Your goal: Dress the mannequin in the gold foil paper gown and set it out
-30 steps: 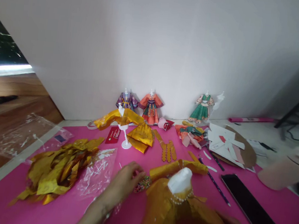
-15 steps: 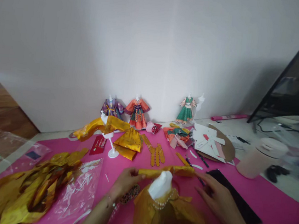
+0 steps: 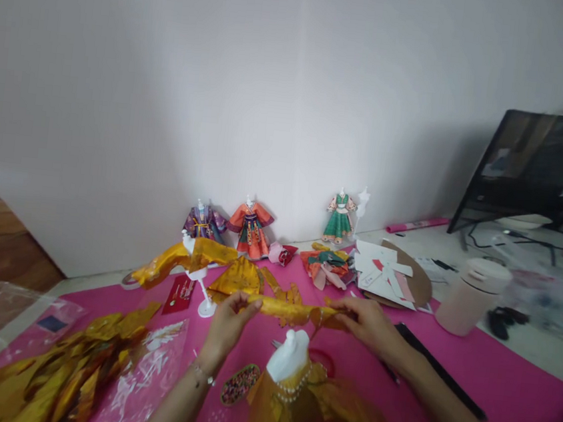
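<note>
My left hand [image 3: 227,325] and my right hand [image 3: 369,323] each pinch one end of a long gold paper strip [image 3: 291,309], holding it level above a white doll mannequin [image 3: 288,357]. The mannequin wears a pearl necklace and a gold paper dress [image 3: 310,412]. A small dish of beads [image 3: 240,384] lies just below my left hand on the pink mat [image 3: 509,389].
A second mannequin with a gold robe [image 3: 206,260] stands behind. Three dressed paper dolls [image 3: 250,221] line the wall. Gold scraps [image 3: 53,375] and plastic bags lie left. Paper cutouts [image 3: 386,272], a pink cup [image 3: 471,295] and a black ruler [image 3: 438,372] are right.
Both hands rose from the mat, lifting the gold strip off the mannequin's shoulders and stretching it between them. The camera swung right and tilted up.
</note>
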Available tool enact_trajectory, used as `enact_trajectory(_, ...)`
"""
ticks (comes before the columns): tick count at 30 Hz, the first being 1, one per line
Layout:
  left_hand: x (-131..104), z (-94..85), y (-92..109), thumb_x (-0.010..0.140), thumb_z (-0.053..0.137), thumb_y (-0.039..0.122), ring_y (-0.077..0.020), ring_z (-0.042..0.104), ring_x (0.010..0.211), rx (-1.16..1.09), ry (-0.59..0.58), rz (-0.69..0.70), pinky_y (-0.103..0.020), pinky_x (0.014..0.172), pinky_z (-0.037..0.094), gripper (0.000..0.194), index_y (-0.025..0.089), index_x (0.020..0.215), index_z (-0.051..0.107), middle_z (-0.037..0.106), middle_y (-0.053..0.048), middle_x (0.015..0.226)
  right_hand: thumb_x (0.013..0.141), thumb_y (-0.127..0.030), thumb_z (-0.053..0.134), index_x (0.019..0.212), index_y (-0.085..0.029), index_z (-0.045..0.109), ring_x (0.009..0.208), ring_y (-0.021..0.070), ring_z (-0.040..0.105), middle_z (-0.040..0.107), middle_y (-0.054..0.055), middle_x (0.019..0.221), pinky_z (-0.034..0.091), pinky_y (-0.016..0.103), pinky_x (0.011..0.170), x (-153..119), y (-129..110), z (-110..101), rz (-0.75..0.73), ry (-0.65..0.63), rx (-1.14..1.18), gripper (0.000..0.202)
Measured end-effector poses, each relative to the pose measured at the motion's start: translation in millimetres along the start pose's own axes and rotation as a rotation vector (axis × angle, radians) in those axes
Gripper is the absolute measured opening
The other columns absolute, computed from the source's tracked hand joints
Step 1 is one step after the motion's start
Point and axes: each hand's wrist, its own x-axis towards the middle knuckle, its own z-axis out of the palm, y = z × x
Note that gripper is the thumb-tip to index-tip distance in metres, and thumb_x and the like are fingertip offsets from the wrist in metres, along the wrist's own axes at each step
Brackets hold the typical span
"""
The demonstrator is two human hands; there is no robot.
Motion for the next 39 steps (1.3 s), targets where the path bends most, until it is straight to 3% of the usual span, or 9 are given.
enact_trajectory(6, 10.1, -10.8, 58.8, 0.057, 0.089, 0.045, -0.0117, 0.059, 0.057, -0.125, 0.087, 0.11, -0.022, 0.057, 0.046, 0.041, 0.018, 0.068, 0.06, 0.064, 0.005, 0.061, 0.09, -0.03, 0.056, 0.104, -0.019, 0.075, 0.083, 0.0216, 0.07, 0.077, 0.006, 0.097, 0.052, 0.031, 0.075, 23.2, -31.0, -42.5, -0.078, -0.02, 0.096, 0.026)
enact_trajectory(11, 8.9, -19.3, 96.4, 0.053, 0.091, 0.046, -0.0144, 0.062, 0.054, -0.198, 0.096, 0.112, -0.023, 0.053, 0.048, 0.043, 0.019, 0.071, 0.063, 0.068, 0.002, 0.061, 0.089, -0.041, 0.059, 0.103, -0.02, 0.076, 0.078, 0.0192, 0.069, 0.077, 0.003, 0.095, 0.052, 0.028, 0.065, 36.3, -50.8, -72.6, -0.121, -0.125, 0.171, 0.03)
enact_trajectory(15, 6.8, -25.7, 112.2, 0.053, 0.092, 0.044, -0.0137, 0.064, 0.053, -0.26, 0.091, 0.09, -0.023, 0.053, 0.05, 0.043, 0.018, 0.074, 0.065, 0.07, 0.002, 0.063, 0.089, -0.044, 0.062, 0.101, -0.023, 0.078, 0.058, 0.0135, 0.064, 0.076, -0.001, 0.08, 0.047, 0.023, 0.051, 39.5, -69.0, -95.0, -0.13, -0.224, 0.184, 0.029)
enact_trajectory(21, 4.8, -36.2, 118.0, 0.052, 0.093, 0.04, -0.011, 0.063, 0.052, -0.316, 0.045, 0.008, -0.021, 0.054, 0.051, 0.043, 0.013, 0.074, 0.069, 0.071, 0.001, 0.062, 0.088, -0.04, 0.064, 0.1, -0.025, 0.079, 0.069, 0.0141, 0.066, 0.076, -0.001, 0.085, 0.047, 0.02, 0.056, 40.2, -90.1, -108.8, -0.186, -0.308, 0.178, 0.025)
enact_trajectory(27, -3.2, -40.0, 115.5, 0.051, 0.093, 0.034, -0.0124, 0.065, 0.055, -0.33, 0.013, -0.096, -0.022, 0.056, 0.05, 0.04, 0.011, 0.075, 0.072, 0.072, -0.002, 0.065, 0.089, -0.04, 0.062, 0.1, -0.024, 0.079, 0.065, 0.0141, 0.064, 0.076, 0.0, 0.084, 0.045, 0.02, 0.051, 43.1, -95.3, -108.8, -0.206, -0.337, 0.157, 0.026)
enact_trajectory(33, -27.7, -43.1, 113.0, 0.048, 0.095, 0.032, -0.0108, 0.063, 0.054, -0.348, 0.027, -0.157, -0.02, 0.055, 0.049, 0.039, 0.014, 0.075, 0.072, 0.07, 0.002, 0.063, 0.089, -0.039, 0.061, 0.102, -0.022, 0.079, 0.063, 0.0139, 0.064, 0.076, 0.002, 0.088, 0.045, 0.021, 0.051, 44.0, -100.5, -108.6, -0.235, -0.362, 0.135, 0.028)
enact_trajectory(39, -56.7, -54.6, 103.2, 0.049, 0.095, 0.036, -0.0114, 0.066, 0.06, -0.352, 0.047, -0.205, -0.02, 0.06, 0.051, 0.044, 0.015, 0.079, 0.071, 0.073, 0.002, 0.068, 0.091, -0.031, 0.06, 0.099, -0.02, 0.078, 0.079, 0.0168, 0.068, 0.076, 0.001, 0.091, 0.049, 0.024, 0.067, 46.5, -106.0, -100.6, -0.328, -0.407, 0.14, 0.022)
